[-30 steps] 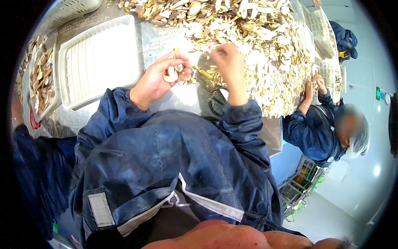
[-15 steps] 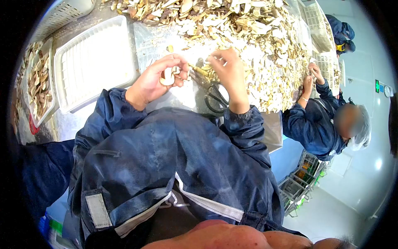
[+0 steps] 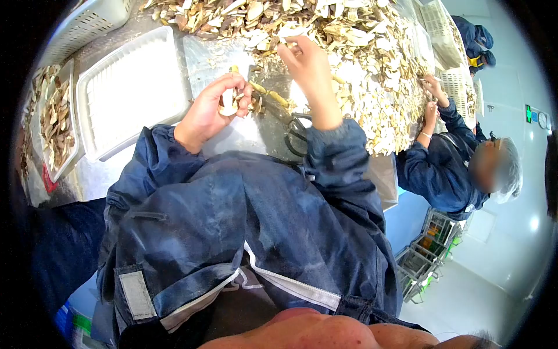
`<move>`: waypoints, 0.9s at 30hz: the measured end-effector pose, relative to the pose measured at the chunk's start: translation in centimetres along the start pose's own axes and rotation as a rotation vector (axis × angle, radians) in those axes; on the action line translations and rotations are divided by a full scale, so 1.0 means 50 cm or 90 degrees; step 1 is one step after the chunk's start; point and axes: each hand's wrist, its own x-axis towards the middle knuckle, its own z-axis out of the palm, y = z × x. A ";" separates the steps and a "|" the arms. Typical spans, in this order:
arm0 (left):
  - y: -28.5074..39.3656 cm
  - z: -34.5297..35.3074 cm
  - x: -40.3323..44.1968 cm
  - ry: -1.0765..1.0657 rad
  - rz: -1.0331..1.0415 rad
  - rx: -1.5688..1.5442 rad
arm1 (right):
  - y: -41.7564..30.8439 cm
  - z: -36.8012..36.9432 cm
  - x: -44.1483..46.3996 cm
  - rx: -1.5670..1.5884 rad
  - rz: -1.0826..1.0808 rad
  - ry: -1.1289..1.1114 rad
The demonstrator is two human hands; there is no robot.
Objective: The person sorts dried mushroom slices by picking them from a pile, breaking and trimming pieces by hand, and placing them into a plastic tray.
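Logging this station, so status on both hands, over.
Left hand holding pale slices. Right hand at the slice pile, grip unclear. Black-handled tool below it.

The desk [image 3: 264,136] is silvery grey. Along its far edge, the heap of slices [image 3: 372,75] is mottled cream, pale yellow, tan and dark brown. The piece [image 3: 228,106] in the left hand [image 3: 210,110] is creamy white. Toward the left edge, a white tray [image 3: 131,87] shows parallel ribbing; the slices [image 3: 56,125] beside it are tan-brown with cream. At the far left corner, the off-white basket [image 3: 87,29] has rows of slots. Black loops [image 3: 294,138] lie by the near edge. The wearer's jacket [image 3: 192,198] is navy, with whitish zip edging [image 3: 296,285] and a pale grey patch [image 3: 136,295].
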 end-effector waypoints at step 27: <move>-0.004 0.004 0.005 0.025 0.030 0.148 | -0.044 -0.022 -0.105 0.449 0.052 -0.337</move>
